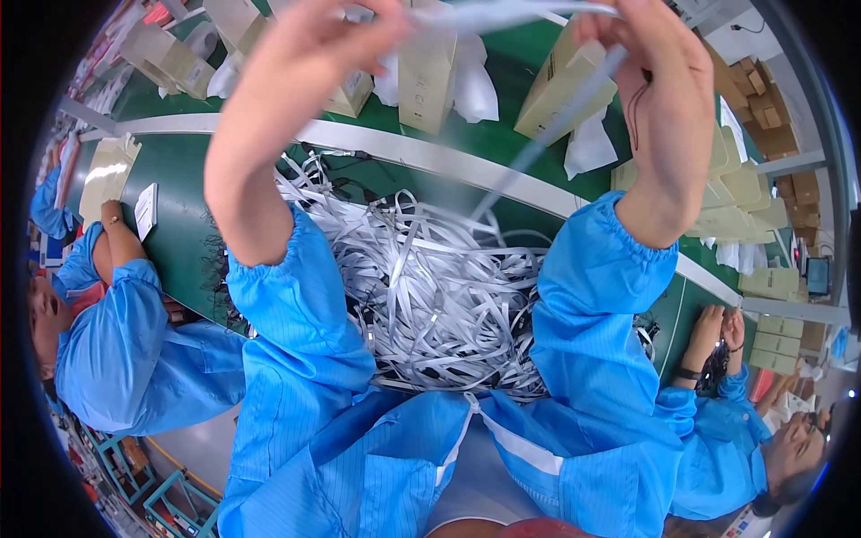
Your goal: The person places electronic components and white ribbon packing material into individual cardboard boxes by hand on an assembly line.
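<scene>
Up near the far edge of the view, both hands are raised well above the green table [179,233], and a pale, translucent flat strip [502,13] runs between them. The left hand [332,36] has its fingers drawn together around the strip's left end; the fingertips sit at the very top of the picture, so the exact pinch is partly cut off. The right hand [659,81] is closed on the strip's right end, thumb and fingers folded over it, and from there a loose length of the same strip hangs down and to the left (blurred, so its end is hard to follow) toward the heap below.

That heap is a big tangle of white flat strips [430,287] lying on the table directly under the raised forearms, between the 2 blue sleeves [296,305]. It is well apart from the fingers.

Beyond a pale rail [448,161] crossing the table, tan cardboard boxes [426,72] stand upright with white bags [587,143] beside them. More boxes are stacked at the far right.

At the left, a co-worker in a blue coat [126,350] rests an arm on the table beside a white card [145,211]. At the right, another person's hands [717,332] work at the table edge.
</scene>
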The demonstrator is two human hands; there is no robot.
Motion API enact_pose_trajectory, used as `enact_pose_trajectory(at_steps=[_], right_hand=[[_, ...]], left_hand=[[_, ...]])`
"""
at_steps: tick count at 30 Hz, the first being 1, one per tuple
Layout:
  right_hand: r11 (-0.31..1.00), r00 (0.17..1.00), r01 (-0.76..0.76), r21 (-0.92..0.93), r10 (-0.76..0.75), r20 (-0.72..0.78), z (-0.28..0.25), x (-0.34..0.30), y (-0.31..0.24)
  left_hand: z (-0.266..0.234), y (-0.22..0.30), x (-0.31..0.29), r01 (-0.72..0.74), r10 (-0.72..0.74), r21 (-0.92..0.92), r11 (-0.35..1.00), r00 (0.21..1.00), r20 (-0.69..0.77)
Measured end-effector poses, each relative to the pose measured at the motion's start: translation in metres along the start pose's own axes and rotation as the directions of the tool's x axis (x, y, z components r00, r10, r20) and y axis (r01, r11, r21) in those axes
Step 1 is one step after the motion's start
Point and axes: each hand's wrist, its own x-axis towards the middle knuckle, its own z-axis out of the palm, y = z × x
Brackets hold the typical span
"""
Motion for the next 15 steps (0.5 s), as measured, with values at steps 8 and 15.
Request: enact_pose_trajectory(at_steps=[8,15], right_hand=[[0.879,0.931,0.181,-0.442,-0.297,-0.21,-0.033,0.002,0.024],[0.759,0.907,-0.304,-0.575,0.045,-0.42,0.035,0.0,-0.02]], left_hand=[[0.082,-0.004,0.027,0.252,0.049,-0.459,0.852,0.834,0.549],[0.078,0.039,0.018,0.057,-0.088,-0.472,0.88,0.995,-0.044]])
